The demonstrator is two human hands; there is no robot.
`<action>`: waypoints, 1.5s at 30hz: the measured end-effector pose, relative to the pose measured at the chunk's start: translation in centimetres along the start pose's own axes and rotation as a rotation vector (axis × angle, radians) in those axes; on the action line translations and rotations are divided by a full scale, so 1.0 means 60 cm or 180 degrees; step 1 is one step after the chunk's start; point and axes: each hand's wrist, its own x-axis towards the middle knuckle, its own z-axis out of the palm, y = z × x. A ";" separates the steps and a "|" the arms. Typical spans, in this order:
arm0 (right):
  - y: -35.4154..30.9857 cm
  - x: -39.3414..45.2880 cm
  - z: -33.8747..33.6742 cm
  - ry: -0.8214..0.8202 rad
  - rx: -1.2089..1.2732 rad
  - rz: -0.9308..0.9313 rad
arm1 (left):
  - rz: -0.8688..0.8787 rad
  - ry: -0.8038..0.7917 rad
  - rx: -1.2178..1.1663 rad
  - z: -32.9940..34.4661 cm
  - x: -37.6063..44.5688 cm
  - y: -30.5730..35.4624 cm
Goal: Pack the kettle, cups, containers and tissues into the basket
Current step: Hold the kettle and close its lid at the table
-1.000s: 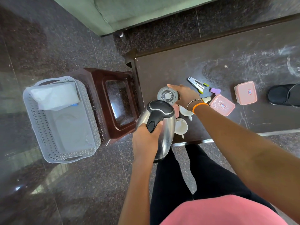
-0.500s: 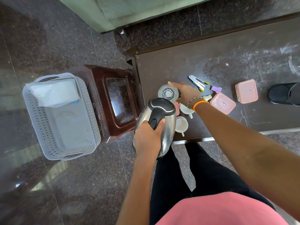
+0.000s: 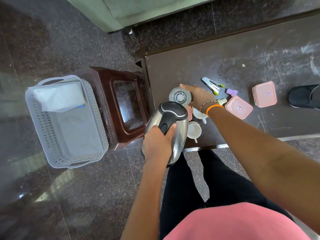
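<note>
My left hand (image 3: 158, 140) grips the black handle of a steel kettle (image 3: 174, 125), held in the air off the table's front left corner. My right hand (image 3: 199, 97) is wrapped around a clear glass (image 3: 180, 96) standing on the table. Two white cups (image 3: 194, 130) (image 3: 199, 113) sit just under my right wrist. Two pink lidded containers (image 3: 239, 107) (image 3: 265, 94) lie further right. A grey perforated basket (image 3: 57, 135) stands on the floor to the left with a white tissue pack (image 3: 58, 97) at its far end.
A dark red plastic stool (image 3: 124, 104) stands between the basket and the dark table (image 3: 225, 63). On the table lie a stapler (image 3: 211, 83), a small purple item (image 3: 232, 92) and a black kettle base (image 3: 304, 97). A green sofa (image 3: 138, 9) is at the top.
The kettle in my left hand has risen slightly and shifted a little left. My right hand stays on the glass.
</note>
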 end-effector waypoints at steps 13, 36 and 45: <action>0.002 0.003 0.004 0.0003 -0.0052 -0.0008 | -0.0091 -0.0031 0.0068 -0.002 0.004 0.003; 0.001 0.004 0.000 -0.0095 -0.0004 0.0028 | 0.0039 -0.0101 0.0173 -0.010 0.003 0.006; 0.000 0.004 0.001 -0.0093 -0.0086 0.0009 | 0.0055 -0.0108 0.0138 -0.012 0.007 0.007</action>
